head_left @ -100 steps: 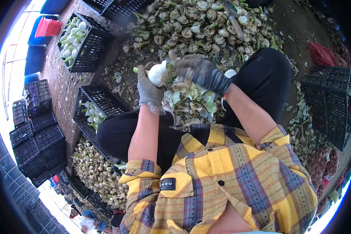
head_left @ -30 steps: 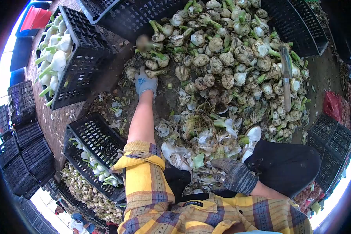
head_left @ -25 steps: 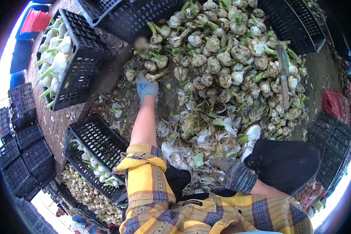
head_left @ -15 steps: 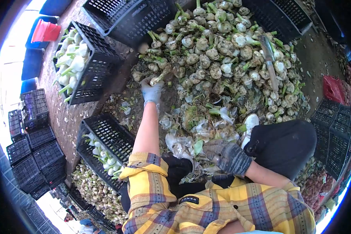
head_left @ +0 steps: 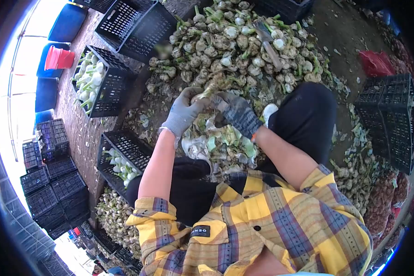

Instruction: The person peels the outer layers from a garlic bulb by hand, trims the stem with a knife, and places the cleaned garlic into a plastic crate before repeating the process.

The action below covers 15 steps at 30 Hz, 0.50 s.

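My left hand (head_left: 185,112), in a light grey glove, is closed around a dirty garlic bulb (head_left: 210,89) whose stained stalk points up and away from me. Against the bulb's right side is my right hand (head_left: 238,114), in a dark striped knit glove, its fingers bent and pressed onto it; the fingertips are partly hidden. Just beyond both hands spreads a big heap of unpeeled garlic (head_left: 207,48). On that heap lies a knife (head_left: 271,54) with a wooden handle. Peeled skins and leaf scraps (head_left: 230,147) cover the ground below my hands.
A black crate of clean white garlic (head_left: 117,94) stands at left, with another crate (head_left: 129,152) nearer me. More black crates (head_left: 142,34) border the heap's far side. Stacked crates (head_left: 55,193), a red bucket (head_left: 59,59) and a red bag (head_left: 376,63) lie farther out.
My left hand has brought the garlic bulb back from the heap's edge toward me. My right hand has risen from beside my shoe to meet it. The camera view has shifted.
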Motion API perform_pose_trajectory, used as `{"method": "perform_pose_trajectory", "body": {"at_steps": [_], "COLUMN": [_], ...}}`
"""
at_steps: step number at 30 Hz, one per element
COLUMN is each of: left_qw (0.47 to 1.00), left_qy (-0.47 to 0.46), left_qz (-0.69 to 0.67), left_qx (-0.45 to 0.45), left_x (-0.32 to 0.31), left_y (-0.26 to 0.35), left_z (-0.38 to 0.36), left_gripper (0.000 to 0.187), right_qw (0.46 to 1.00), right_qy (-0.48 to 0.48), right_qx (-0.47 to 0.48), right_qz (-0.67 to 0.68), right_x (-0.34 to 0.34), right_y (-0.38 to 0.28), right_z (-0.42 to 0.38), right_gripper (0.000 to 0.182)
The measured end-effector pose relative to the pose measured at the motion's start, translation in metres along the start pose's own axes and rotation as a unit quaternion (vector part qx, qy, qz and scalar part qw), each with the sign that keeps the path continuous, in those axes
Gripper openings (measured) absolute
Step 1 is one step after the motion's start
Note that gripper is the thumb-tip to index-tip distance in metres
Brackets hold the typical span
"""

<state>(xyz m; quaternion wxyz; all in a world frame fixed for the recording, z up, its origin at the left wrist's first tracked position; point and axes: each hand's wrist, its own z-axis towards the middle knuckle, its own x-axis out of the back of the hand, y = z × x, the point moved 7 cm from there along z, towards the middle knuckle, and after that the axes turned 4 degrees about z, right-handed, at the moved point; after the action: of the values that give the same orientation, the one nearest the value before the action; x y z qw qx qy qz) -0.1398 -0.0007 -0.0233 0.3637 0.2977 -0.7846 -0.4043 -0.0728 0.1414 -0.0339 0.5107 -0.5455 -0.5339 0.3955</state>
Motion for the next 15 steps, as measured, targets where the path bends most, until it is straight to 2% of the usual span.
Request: {"method": "perform_pose_trajectory", "body": {"at_steps": [2,4,7,8,9,13,15], "left_qw": [1.000,0.999,0.984,0.982,0.972,0.947,0.938], "left_qy": [0.009,0.027,0.079,0.124,0.156,0.226,0.240], "left_qz": [0.016,-0.008,-0.125,-0.120,-0.143,-0.181,-0.181], "left_qx": [-0.013,-0.031,-0.103,-0.081,-0.099,-0.142,-0.174], "left_x": [-0.011,-0.018,-0.020,-0.023,-0.027,-0.027,-0.029], "left_y": [0.009,0.010,0.028,0.022,0.017,-0.007,-0.005], "left_z": [-0.018,-0.033,-0.068,-0.072,-0.076,-0.080,-0.085], "left_gripper": [0.042,0.041,0.039,0.039,0.040,0.038,0.038], "right_qw": [0.993,0.993,0.974,0.961,0.946,0.961,0.936], "right_qy": [-0.069,-0.077,-0.108,-0.124,-0.141,-0.164,-0.166], "right_qx": [-0.088,-0.072,-0.120,-0.153,-0.185,-0.114,-0.187], "right_qz": [-0.025,0.055,0.157,0.193,0.227,0.193,0.247], "right_x": [-0.001,-0.002,-0.007,-0.007,-0.009,-0.020,-0.023], "right_y": [0.010,0.012,0.012,0.013,0.006,-0.001,0.006], "right_z": [0.001,-0.003,-0.011,-0.019,-0.027,-0.033,-0.035], "right_gripper": [0.039,0.041,0.038,0.038,0.037,0.036,0.034]}}
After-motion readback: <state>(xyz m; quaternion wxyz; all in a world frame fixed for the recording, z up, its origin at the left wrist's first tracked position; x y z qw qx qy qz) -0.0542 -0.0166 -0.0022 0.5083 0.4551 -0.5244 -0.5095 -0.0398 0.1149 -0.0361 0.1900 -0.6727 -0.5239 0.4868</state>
